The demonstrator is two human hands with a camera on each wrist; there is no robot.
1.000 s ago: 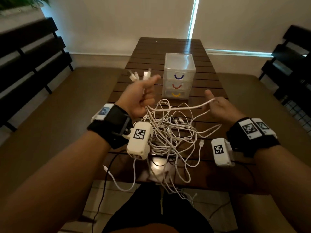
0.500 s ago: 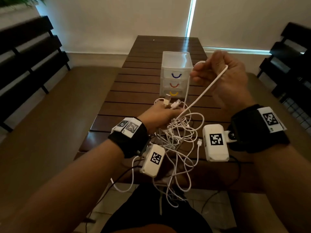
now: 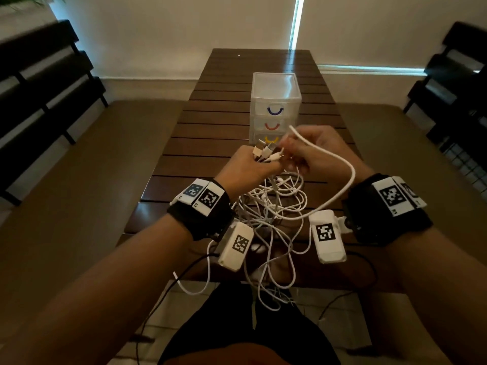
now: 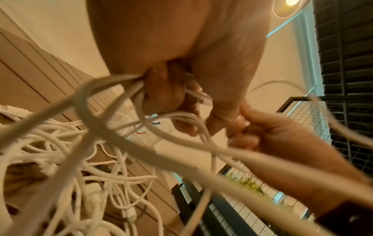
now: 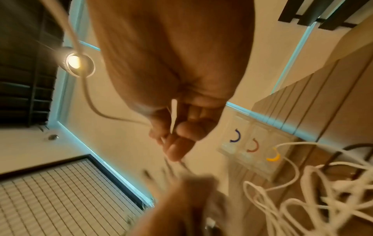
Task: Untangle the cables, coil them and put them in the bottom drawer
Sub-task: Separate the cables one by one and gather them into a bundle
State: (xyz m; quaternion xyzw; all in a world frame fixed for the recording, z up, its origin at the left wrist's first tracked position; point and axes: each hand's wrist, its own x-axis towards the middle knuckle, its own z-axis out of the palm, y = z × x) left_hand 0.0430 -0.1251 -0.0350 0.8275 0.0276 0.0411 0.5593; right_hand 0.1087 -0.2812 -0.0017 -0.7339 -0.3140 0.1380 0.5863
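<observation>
A tangle of white cables lies on the near end of the dark slatted table and hangs over its front edge. My left hand grips a bundle of several cable plugs, which stick up out of the fist. Right beside it, my right hand pinches a thicker white cable that loops back over my right wrist. Behind the hands stands a clear three-drawer box; the bottom drawer's yellow handle shows, and all drawers are closed.
Brown cushioned benches run along both sides of the table, with dark slatted backrests behind them. Thin black wires from the wrist cameras hang below the table's front edge. The far half of the table lies beyond the drawer box.
My right hand has come down from in front of the drawer box to meet my left hand, bringing the thick cable with it. My left hand has risen slightly, still gripping the plugs.
</observation>
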